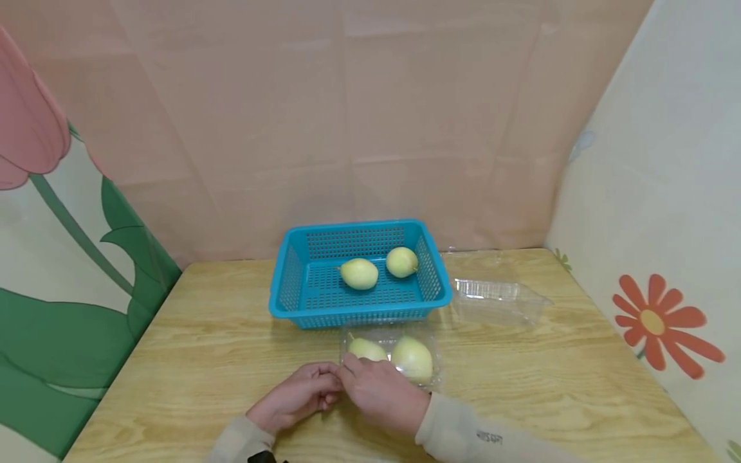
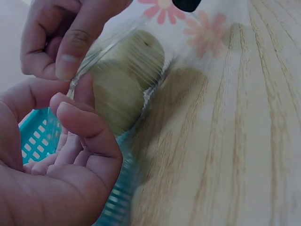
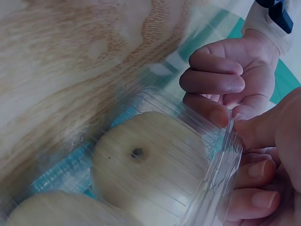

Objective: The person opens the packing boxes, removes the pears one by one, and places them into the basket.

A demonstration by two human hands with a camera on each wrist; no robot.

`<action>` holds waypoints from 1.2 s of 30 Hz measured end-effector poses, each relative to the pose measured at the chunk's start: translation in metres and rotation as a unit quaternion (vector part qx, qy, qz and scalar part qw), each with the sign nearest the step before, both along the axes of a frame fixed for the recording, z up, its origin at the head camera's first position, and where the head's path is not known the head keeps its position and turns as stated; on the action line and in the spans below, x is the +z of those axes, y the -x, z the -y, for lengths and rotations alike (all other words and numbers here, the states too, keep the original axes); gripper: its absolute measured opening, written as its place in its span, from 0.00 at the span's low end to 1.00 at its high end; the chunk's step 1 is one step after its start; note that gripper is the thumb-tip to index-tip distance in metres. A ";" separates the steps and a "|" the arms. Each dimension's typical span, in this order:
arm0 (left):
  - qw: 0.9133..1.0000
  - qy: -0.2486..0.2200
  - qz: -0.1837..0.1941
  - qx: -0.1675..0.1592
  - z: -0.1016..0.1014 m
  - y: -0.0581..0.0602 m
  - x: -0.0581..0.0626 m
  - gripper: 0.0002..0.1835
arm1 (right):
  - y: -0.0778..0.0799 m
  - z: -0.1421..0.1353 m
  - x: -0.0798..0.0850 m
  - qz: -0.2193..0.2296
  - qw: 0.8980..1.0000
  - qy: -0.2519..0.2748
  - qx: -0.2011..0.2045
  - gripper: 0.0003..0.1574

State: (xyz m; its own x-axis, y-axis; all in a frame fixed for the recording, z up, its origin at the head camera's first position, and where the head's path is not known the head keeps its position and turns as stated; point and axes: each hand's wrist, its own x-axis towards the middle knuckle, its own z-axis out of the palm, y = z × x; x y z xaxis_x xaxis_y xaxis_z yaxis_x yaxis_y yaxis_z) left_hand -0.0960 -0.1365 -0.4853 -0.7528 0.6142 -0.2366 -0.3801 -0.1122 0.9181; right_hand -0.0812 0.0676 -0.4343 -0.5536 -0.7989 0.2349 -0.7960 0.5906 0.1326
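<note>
Two pale yellow-green pears, one on the left (image 1: 367, 349) and one on the right (image 1: 413, 360), lie inside a clear plastic clamshell box (image 1: 437, 370) near the front of the table. My left hand (image 1: 302, 393) pinches the box's rim at its near left corner with thumb and forefinger. Right beside it, my right hand (image 1: 384, 392) grips the same edge, its back covering part of the box and the left pear. In the right wrist view, the layered plastic rim (image 3: 229, 150) runs between the fingers of both hands.
Behind the box stands a blue plastic basket (image 1: 360, 315) holding two more pears, one on the left (image 1: 359, 274) and one on the right (image 1: 402, 262). Another clear plastic box (image 1: 498, 292) lies open on the wooden table (image 1: 191, 360), right of the basket.
</note>
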 end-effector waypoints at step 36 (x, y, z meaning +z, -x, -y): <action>0.996 0.087 -0.006 0.013 -0.001 0.006 0.006 0.07 | 0.005 -0.010 0.037 -0.144 0.985 0.092 0.019 0.09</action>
